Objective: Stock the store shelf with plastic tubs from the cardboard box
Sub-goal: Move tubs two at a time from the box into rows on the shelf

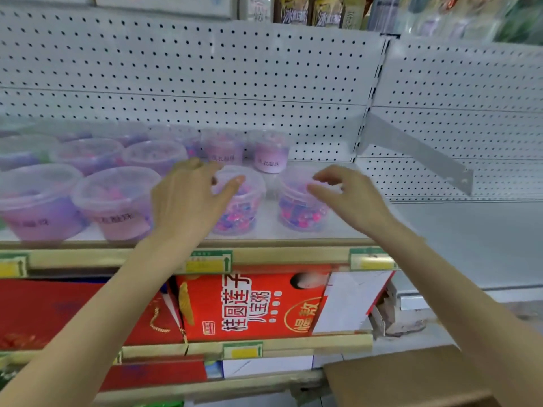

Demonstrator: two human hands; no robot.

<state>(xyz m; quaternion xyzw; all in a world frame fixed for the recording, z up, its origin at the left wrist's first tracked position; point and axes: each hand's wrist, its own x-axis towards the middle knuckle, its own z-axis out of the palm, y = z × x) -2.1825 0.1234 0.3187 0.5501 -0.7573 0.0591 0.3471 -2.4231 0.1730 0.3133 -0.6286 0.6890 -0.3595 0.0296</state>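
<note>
Several clear plastic tubs of pink and purple beads stand in rows on the white shelf (338,227). Two tubs sit at the front right of the group: one (244,210) under my left hand (191,198), another (296,212) just left of my right hand (349,192). Both hands hover over these tubs with fingers spread, holding nothing. My left thumb lies over the first tub's lid. My right fingertips reach over the second tub's lid; I cannot tell whether they touch it. A corner of the cardboard box (411,380) shows at the bottom right.
The pegboard back wall (205,69) rises behind the tubs. A grey shelf bracket (417,151) slants down at the right. Bare shelf surface lies right of the tubs. Red gift boxes (249,306) fill the shelf below, behind yellow price tags (210,264).
</note>
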